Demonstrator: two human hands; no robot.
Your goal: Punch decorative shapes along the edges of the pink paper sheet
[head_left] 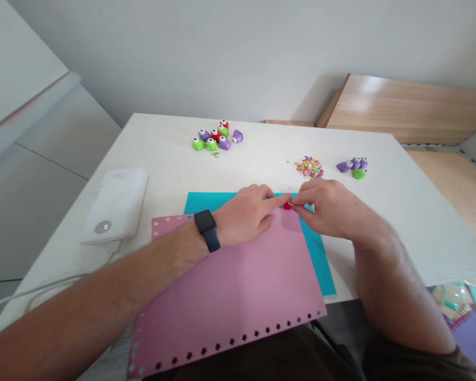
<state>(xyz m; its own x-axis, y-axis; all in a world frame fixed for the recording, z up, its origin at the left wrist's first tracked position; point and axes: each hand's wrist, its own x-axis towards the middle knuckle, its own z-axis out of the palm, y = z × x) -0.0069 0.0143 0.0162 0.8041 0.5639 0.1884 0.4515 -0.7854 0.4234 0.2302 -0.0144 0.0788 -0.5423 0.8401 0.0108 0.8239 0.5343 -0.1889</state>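
Note:
A small red craft punch (pixel 287 205) with a white knob sits at the top right edge of the pink paper (pixel 238 280). My right hand (pixel 327 206) pinches it from the right, its fingertips closed and partly hiding it. From the left, my left hand (pixel 248 212) lies over the paper, with the index finger stretched out to the punch and the other fingers apart. Star-shaped holes run along the paper's near edge, and small punched shapes line its left side. Beneath it lies a blue sheet (pixel 323 270), showing at the back and right.
Several green, red and purple punches (pixel 224 142) stand at the back left of the white table (pixel 162 153). More purple and green punches (pixel 344 166) are at the right. Near them is a pile of colourful paper bits (pixel 309 167). A white device (pixel 119 206) with a cable lies left.

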